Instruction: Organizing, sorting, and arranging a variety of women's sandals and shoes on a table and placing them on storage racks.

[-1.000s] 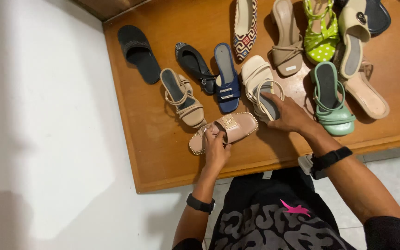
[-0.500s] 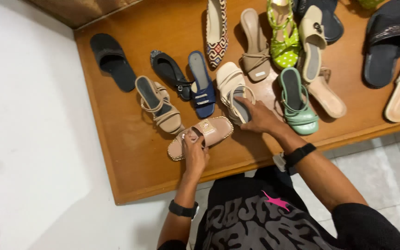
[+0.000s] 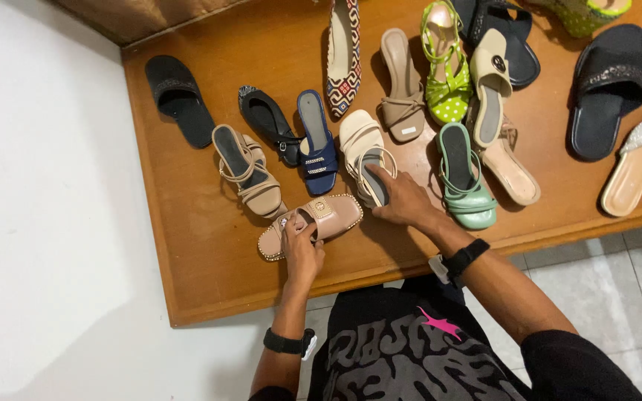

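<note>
My left hand (image 3: 301, 249) grips a flat pink slide sandal (image 3: 334, 215) with studded edge, lying near the front of a wooden platform (image 3: 187, 245). My right hand (image 3: 403, 199) rests on the heel end of a cream strappy sandal (image 3: 362, 145) just behind it. A beige strappy heeled sandal (image 3: 245, 171) lies to the left of the pink one. A mint green sandal (image 3: 464, 174) sits right beside my right wrist.
Several more shoes spread over the platform: a black slide (image 3: 178, 98), a black flat (image 3: 267, 122), a navy sandal (image 3: 316, 141), a patterned pump (image 3: 343, 56), a lime green heel (image 3: 443, 63), a black slide (image 3: 605, 89). White floor (image 3: 39, 223) lies left.
The view has shifted, so the shoes and platform sit further right in frame. Both hands stay on the same two sandals; the pink one has barely moved.
</note>
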